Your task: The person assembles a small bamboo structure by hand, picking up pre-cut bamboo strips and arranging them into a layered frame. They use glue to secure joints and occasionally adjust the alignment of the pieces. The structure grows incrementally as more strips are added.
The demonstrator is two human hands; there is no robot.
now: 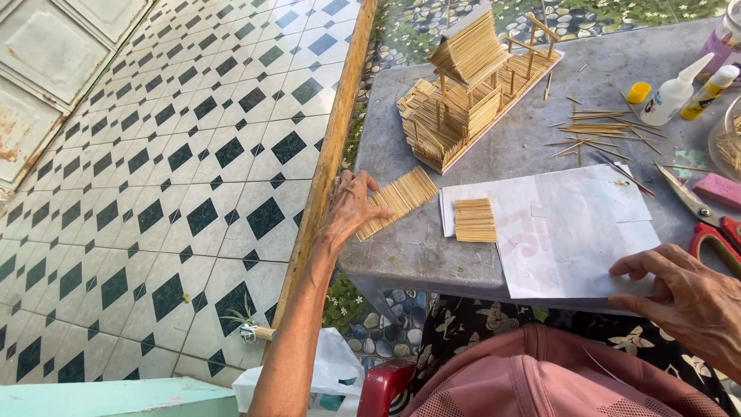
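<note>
The left hand (pixel 349 207) is lying flat with its fingers spread, pressing on the near end of a flat panel of glued wooden sticks (pixel 400 199) at the left edge of the grey table (pixel 401 247) — not closed around it, only resting on top. The right hand (pixel 683 297) is resting open on the near right corner of a white sheet of paper (pixel 571 232), fingers loosely curled and pinning it down. A smaller stick panel (pixel 474 220) is lying on the left part of that paper, just beside the larger one. Beyond them, a stick-built model house on a boat-shaped base (pixel 471 85) is standing near the table's far edge. Loose sticks (pixel 594 127) are lying scattered to its right, with two glue bottles (pixel 679 93) behind them — and red-handled scissors (pixel 706 220) and a pink eraser (pixel 718 189) are sitting at the far right.
</note>
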